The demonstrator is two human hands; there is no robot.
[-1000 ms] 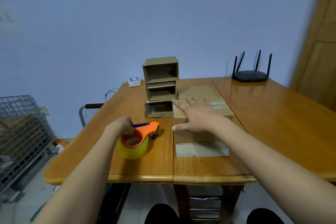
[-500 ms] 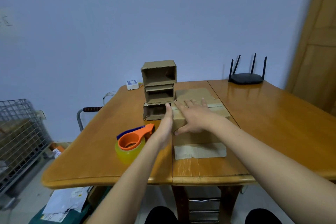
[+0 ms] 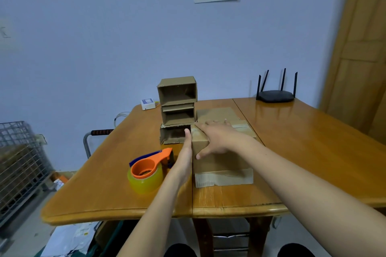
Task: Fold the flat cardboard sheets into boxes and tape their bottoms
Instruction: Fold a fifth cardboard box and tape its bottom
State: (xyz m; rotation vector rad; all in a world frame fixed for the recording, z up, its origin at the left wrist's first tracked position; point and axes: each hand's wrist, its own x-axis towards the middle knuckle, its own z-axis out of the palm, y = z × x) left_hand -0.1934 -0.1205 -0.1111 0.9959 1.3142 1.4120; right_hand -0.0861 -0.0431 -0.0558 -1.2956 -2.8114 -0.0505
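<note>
Centre of frame, on wooden table [image 3: 313, 152]: folded cardboard box [image 3: 221, 158], flaps closed, tape strip across top, contents hidden. Right hand [image 3: 217, 139] flat on box top, fingers straight and slightly spread, thumb down near face. Left hand [image 3: 184, 158] edge-on against box's left side, fingers straight and pressed together. Behind, left of centre: stack of three finished boxes [image 3: 177, 110], open mouths toward camera, nothing visible inside. Lower left of box: orange tape dispenser [image 3: 149, 170] with yellowish roll. Far left edge: wire basket [image 3: 18, 162], contents unclear.

Both hands flat, fingers straight: left hand [image 3: 184, 157] edge-on, right hand [image 3: 217, 139] palm down.
</note>
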